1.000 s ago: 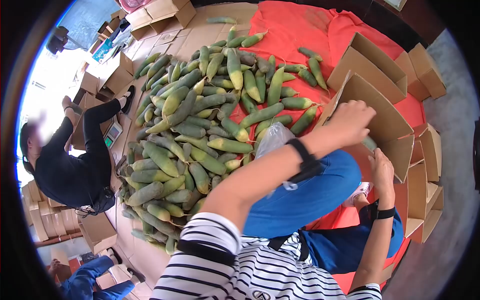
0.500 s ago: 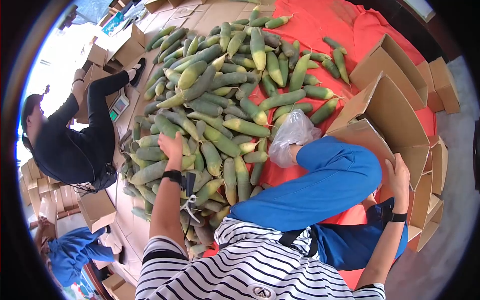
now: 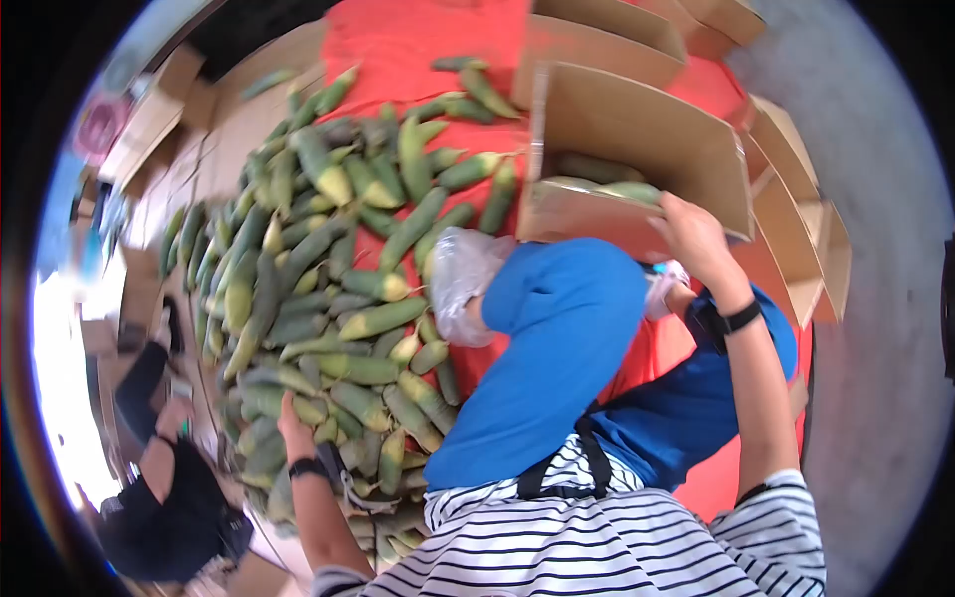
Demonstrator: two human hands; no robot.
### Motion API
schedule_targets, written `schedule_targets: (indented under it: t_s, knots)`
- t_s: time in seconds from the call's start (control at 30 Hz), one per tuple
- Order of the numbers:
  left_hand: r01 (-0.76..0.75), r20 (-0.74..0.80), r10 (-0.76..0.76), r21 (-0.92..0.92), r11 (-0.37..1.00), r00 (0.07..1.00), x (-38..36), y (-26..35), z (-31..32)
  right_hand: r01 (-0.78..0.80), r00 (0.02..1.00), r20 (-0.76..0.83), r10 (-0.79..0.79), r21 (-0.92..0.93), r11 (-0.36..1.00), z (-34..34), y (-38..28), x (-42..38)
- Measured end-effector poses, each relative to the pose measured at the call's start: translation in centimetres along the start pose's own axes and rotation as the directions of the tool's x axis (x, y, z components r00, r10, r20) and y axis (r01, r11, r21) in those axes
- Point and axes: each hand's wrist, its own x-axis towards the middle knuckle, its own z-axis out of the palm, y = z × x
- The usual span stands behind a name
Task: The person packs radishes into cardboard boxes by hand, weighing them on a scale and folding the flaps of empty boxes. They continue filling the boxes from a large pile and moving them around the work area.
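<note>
My left hand [image 3: 292, 426] is low on the heap of green radishes [image 3: 363, 370], with its fingers closed at the end of one green radish [image 3: 262, 399]; the fingertips are partly hidden. My right hand [image 3: 693, 237] grips the near flap edge of an open cardboard box [image 3: 637, 109]. Inside that box lie a few green radishes [image 3: 629, 190], partly covered by the flap. Dark bands circle both my wrists. My bent knee [image 3: 587, 289] in blue trousers is between the heap and the box.
A red sheet [image 3: 428, 35] lies under part of the heap. More open cardboard boxes [image 3: 796, 214] stand to the right and another [image 3: 607, 45] at the back. A person in black [image 3: 174, 507] sits at the left. A clear plastic bag [image 3: 463, 279] covers my foot.
The view has swung to the right, so the heap sits further left and the box's inside shows. My right hand still holds the box; my left hand stays at the heap.
</note>
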Motion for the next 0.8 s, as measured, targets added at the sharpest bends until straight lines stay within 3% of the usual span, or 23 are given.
schedule_targets:
  t_s: [0.03, 0.07, 0.1, 0.17, 0.2, 0.23, 0.3, 0.33, 0.37, 0.43, 0.5, 0.63, 0.67, 0.73, 0.8]
  knots:
    - [0.163, 0.043, -0.158, -0.315, 0.935, 0.987, -2.6, 3.3, 2.5, 0.027, 0.999, -0.021, -0.028, -0.011, 1.000, 0.5, 0.6, -0.1]
    - [0.300, 0.086, -0.311, -0.592, 0.748, 0.946, -5.3, 6.7, 5.1, 0.012, 1.000, -0.022, -0.012, -0.009, 1.000, 0.3, 0.4, -0.3]
    - [0.402, 0.159, -0.426, -0.713, 0.574, 0.891, -6.5, 8.1, 7.0, 0.003, 1.000, -0.023, -0.003, -0.003, 1.000, 0.0, 0.0, -0.3]
    - [0.205, -0.034, -0.240, -0.412, 0.888, 0.970, -10.0, 9.9, 10.4, -0.019, 0.999, -0.043, 0.020, 0.017, 1.000, 0.0, -0.1, -0.4]
    - [0.054, -0.051, -0.076, -0.346, 0.937, 0.996, -12.6, 12.5, 12.9, 0.006, 0.998, -0.063, -0.004, 0.035, 0.999, 0.1, -0.1, -0.5]
    - [0.048, -0.039, -0.065, -0.332, 0.942, 0.997, -13.8, 14.0, 14.4, -0.014, 0.998, -0.066, 0.017, 0.041, 0.999, 0.2, 0.1, -0.8]
    - [-0.161, 0.070, 0.187, -0.270, 0.949, 0.980, -15.2, 16.8, 17.1, 0.010, 0.992, -0.126, -0.005, 0.039, 0.999, 0.1, 0.6, -1.3]
    - [-0.410, 0.090, 0.410, -0.022, 0.912, 0.908, -15.6, 20.0, 18.9, 0.102, 0.981, -0.168, -0.096, 0.026, 0.994, 0.9, 0.6, -0.6]
    - [-0.623, 0.164, 0.602, 0.214, 0.752, 0.782, -16.0, 24.0, 20.8, 0.100, 0.979, -0.182, -0.092, 0.030, 0.995, 1.4, 0.8, -0.6]
    - [-0.803, 0.249, 0.770, 0.296, 0.518, 0.588, -16.9, 30.5, 23.9, 0.063, 0.981, -0.187, -0.056, 0.031, 0.997, 1.8, 0.6, -0.7]
    - [-0.880, 0.276, 0.837, 0.200, 0.430, 0.472, -18.5, 36.6, 27.5, 0.047, 0.974, -0.224, -0.038, 0.036, 0.998, 2.0, 0.5, -1.0]
    - [-0.985, 0.527, 0.837, 0.002, 0.171, 0.146, -20.1, 44.9, 34.6, 0.026, 0.954, -0.298, -0.029, -0.012, 1.000, 2.9, 0.1, -1.4]
    - [-0.985, 0.529, 0.836, 0.000, 0.171, 0.145, -19.8, 44.9, 35.8, 0.011, 0.958, -0.288, -0.010, 0.002, 1.000, 2.8, 0.0, -1.3]
    - [-0.996, 0.643, 0.762, 0.084, 0.020, 0.070, -19.1, 43.8, 38.0, 0.005, 0.958, -0.287, -0.001, 0.011, 1.000, 2.9, 0.0, -1.2]
    - [-0.997, 0.665, 0.742, 0.060, 0.050, 0.077, -19.7, 42.4, 36.4, -0.023, 0.961, -0.275, 0.012, -0.038, 0.999, 3.0, -0.1, -1.1]
